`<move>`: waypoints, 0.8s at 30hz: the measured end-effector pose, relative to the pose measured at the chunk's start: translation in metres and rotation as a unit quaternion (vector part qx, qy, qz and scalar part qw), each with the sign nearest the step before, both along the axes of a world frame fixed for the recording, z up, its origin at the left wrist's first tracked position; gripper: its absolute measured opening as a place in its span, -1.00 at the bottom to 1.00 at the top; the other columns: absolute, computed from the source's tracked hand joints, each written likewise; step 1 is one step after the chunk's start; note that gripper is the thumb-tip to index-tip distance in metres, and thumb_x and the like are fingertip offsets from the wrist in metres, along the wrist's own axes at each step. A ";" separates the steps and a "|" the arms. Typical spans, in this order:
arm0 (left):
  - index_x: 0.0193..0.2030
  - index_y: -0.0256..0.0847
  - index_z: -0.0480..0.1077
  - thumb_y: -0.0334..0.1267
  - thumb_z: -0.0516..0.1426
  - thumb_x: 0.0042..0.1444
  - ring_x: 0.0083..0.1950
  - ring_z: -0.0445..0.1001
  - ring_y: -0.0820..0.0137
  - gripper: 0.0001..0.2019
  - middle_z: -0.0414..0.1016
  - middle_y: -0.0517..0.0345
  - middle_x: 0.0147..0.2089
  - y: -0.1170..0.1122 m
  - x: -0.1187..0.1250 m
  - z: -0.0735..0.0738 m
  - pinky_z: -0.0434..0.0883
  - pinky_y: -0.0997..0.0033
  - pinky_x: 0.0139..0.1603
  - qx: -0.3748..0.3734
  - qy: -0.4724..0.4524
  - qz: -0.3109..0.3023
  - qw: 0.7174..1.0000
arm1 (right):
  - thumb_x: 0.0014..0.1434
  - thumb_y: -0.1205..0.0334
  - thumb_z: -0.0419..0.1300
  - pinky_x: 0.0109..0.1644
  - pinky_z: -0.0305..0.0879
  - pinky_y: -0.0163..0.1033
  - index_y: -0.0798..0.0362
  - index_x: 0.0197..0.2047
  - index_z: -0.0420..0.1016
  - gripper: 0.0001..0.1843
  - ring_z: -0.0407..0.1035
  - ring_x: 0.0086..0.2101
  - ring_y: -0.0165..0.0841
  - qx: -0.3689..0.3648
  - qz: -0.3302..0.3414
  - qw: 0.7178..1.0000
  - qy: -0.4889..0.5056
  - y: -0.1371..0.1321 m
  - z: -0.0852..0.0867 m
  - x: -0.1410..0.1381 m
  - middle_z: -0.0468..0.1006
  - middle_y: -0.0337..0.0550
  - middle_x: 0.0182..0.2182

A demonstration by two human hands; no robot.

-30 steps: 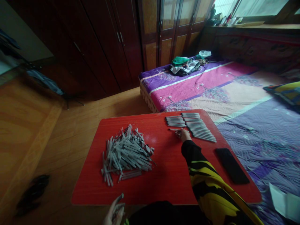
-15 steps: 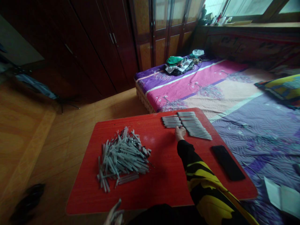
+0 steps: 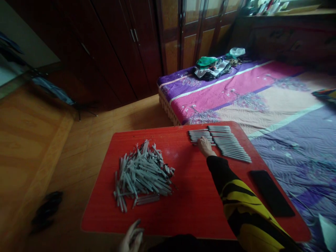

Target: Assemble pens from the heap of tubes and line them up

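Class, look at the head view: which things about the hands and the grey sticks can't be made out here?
- Left hand: cut off by the bottom edge; whether it holds sticks is unclear.
- Right hand: its fingertips lie on the neat row, so any grip is hidden.
- Pile: sticks too small and dim to count or identify.
- Phone: screen dark, nothing readable.

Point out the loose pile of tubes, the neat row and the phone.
loose pile of tubes (image 3: 143, 173), head view, middle of heap
neat row (image 3: 231, 147), head view, mid-row
phone (image 3: 271, 192), head view, screen centre

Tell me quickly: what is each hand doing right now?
Left hand: at the table's near edge, gripping a few grey sticks.
Right hand: fingers resting on the lined-up row of sticks; grip cannot be told.
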State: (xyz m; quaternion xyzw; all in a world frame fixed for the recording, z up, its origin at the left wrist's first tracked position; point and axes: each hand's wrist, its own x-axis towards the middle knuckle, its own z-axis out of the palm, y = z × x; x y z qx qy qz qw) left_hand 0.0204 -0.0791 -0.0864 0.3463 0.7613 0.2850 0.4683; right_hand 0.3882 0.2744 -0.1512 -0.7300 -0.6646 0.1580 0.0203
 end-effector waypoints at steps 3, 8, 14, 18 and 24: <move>0.01 -0.30 0.33 -0.07 0.03 0.07 -0.18 0.51 0.28 -0.57 0.54 -0.04 -0.21 0.042 0.010 -0.001 0.43 0.33 -0.12 0.036 0.072 -0.122 0.989 | 0.21 0.40 -0.07 -0.11 0.14 -0.16 0.20 -0.17 0.45 -0.72 0.25 -0.09 -0.14 -0.014 0.064 0.997 -0.027 0.004 0.000 0.000 0.36 0.19 -0.11; -0.01 -0.23 0.34 -0.39 -0.06 0.17 -0.04 0.41 0.33 -0.71 0.45 0.00 -0.07 0.141 0.049 -0.010 0.33 0.34 -0.02 0.138 0.273 -0.331 0.893 | 0.19 0.41 -0.03 -0.13 0.12 -0.17 0.21 -0.15 0.41 -0.77 0.25 -0.12 -0.15 -0.014 0.145 0.988 -0.057 0.005 0.001 -0.004 0.38 0.18 -0.13; -0.16 -0.21 0.39 -0.39 -0.07 0.20 -0.02 0.31 0.29 -0.77 0.40 0.03 -0.14 0.212 0.092 -0.029 0.24 0.28 0.03 0.156 0.313 -0.424 0.835 | 0.20 0.43 -0.09 -0.21 0.08 -0.23 0.20 -0.12 0.37 -0.73 0.24 -0.14 -0.19 0.026 0.205 0.977 -0.059 -0.002 0.023 -0.019 0.40 0.15 -0.15; -0.25 -0.26 0.40 -0.42 0.03 0.11 -0.01 0.28 0.23 -0.87 0.40 -0.01 -0.17 0.225 0.111 -0.044 0.16 0.16 0.08 0.145 0.284 -0.465 0.826 | 0.23 0.28 -0.11 -0.23 0.06 -0.24 0.13 -0.15 0.39 -0.72 0.23 -0.13 -0.19 0.070 0.221 0.972 -0.035 -0.029 0.047 -0.034 0.44 0.08 -0.20; -0.30 -0.31 0.37 -0.56 0.06 -0.01 0.07 0.21 0.18 -0.84 0.37 -0.09 -0.13 0.224 0.122 -0.054 0.04 0.04 0.16 0.125 0.206 -0.426 0.872 | 0.11 0.19 0.03 -0.29 0.12 -0.29 0.06 -0.27 0.42 -0.80 0.34 -0.29 -0.26 0.125 0.052 0.983 0.127 -0.116 0.051 -0.051 0.50 -0.05 -0.39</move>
